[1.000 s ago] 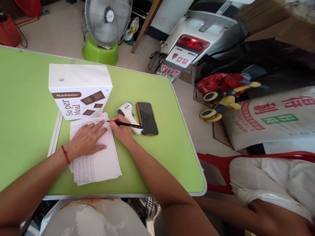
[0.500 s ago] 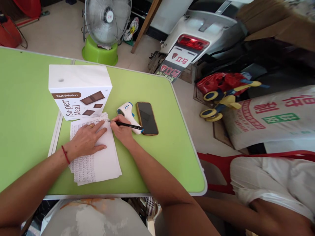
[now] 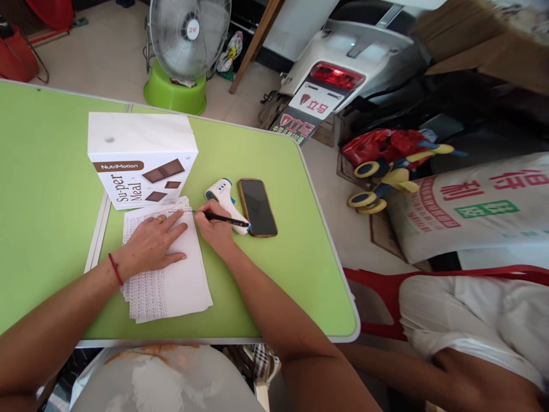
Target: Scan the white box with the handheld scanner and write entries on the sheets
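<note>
My left hand [image 3: 153, 243] lies flat with fingers spread on a small stack of paper sheets [image 3: 186, 292], whose left part is covered in handwriting. A black pen [image 3: 225, 218] is gripped in my right hand [image 3: 214, 232], its tip at the top right edge of the writing. Just behind the sheets stands a white box [image 3: 143, 134] printed "NutriMotion Su-per Meal". Beyond my right hand lies a white and blue infrared thermometer [image 3: 225, 197], partly covered by the pen. A dark-screened phone [image 3: 258, 207] rests to the right of it.
The green table [image 3: 295, 274] has a pale seam at left. A fan [image 3: 191, 37] on a green stool [image 3: 175, 94] stands behind it, with a white scooter [image 3: 309, 74] at back right. A seated person [image 3: 467, 320] and a printed sack [image 3: 472, 200] are at right.
The view has shifted very slightly. My right hand and the pen have moved a touch to the right; my left hand stays on the paper.
</note>
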`<state>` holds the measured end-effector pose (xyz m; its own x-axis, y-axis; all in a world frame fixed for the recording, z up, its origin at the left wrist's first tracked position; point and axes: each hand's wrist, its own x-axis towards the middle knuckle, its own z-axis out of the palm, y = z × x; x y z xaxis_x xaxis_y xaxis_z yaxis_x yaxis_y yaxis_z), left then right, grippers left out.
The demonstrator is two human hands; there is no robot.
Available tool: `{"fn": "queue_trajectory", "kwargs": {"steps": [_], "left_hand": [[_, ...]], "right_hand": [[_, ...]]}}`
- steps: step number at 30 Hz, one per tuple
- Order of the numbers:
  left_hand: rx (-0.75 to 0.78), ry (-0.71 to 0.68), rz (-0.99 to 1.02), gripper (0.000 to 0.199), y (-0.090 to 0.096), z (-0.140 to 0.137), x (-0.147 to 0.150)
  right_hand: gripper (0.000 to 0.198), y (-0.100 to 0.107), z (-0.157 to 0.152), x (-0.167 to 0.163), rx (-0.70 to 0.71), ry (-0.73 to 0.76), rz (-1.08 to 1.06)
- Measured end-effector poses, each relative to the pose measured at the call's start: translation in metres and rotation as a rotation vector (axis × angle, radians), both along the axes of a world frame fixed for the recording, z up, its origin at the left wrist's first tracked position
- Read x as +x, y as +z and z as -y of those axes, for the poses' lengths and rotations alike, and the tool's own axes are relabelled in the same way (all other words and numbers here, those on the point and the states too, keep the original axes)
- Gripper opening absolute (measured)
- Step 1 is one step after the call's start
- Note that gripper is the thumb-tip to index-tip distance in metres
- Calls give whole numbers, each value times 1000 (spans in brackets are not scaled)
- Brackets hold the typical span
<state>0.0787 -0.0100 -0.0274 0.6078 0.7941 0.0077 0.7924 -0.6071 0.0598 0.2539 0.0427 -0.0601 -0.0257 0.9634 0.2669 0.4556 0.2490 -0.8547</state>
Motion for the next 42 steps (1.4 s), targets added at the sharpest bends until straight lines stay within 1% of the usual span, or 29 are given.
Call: {"fn": "queue_trajectory", "kwargs": {"steps": [3, 5, 6, 10, 12, 15, 23, 26, 30, 32, 33, 35, 36, 37, 38, 39, 40, 42], "left_hand": [[6, 0, 8, 54, -1, 0, -1], [6, -7, 8, 54, -1, 0, -1], [4, -10, 9, 54, -1, 0, -1], [-4, 0, 11, 54, 0, 0, 0], [-8, 10, 3, 54, 1, 0, 0], [-20, 11, 0, 55, 1, 0, 1], [-10, 7, -2, 55, 2, 0, 1], [-10, 3, 1, 55, 2, 0, 1], [-4, 1, 17, 55, -1, 0, 1], [16, -11, 35, 53, -2, 1, 0], [35, -31, 59, 49, -2, 1, -2], [116, -70, 177, 32, 0, 0, -8], [202, -84, 279, 21, 2, -2, -12], [319, -78, 403, 12, 5, -5, -17], [467, -63, 535, 8, 9, -8, -23], [657, -32, 672, 11, 13, -12, -29], [775, -12, 749, 13, 17, -15, -35], [925, 63, 833, 24, 24, -22, -47]], "right_hand": [[10, 5, 4, 1, 90, -91, -19], [10, 7, 6, 2, 107, -129, -75], [9, 8, 6, 3, 90, -121, -92], [9, 2, 2, 3, -30, -15, -115], [9, -2, -1, 2, -54, 3, -128], [9, -5, -2, 0, -64, 7, -119], [9, -2, -2, 0, -48, 46, -89], [9, -5, -1, -1, -40, 26, -56], [9, -6, 1, 0, 7, -19, -47], [10, -4, 2, 4, 80, -29, -22], [12, -2, 2, 7, 133, -8, 20], [17, 3, 0, 15, 260, 93, 195], [20, 5, -1, 19, 310, 148, 305], [22, 6, -2, 23, 344, 192, 395], [24, 7, -2, 26, 357, 225, 465], [27, 7, -2, 28, 354, 248, 526], [30, 7, -2, 29, 340, 266, 583], [34, 7, -1, 29, 298, 301, 722]]}}
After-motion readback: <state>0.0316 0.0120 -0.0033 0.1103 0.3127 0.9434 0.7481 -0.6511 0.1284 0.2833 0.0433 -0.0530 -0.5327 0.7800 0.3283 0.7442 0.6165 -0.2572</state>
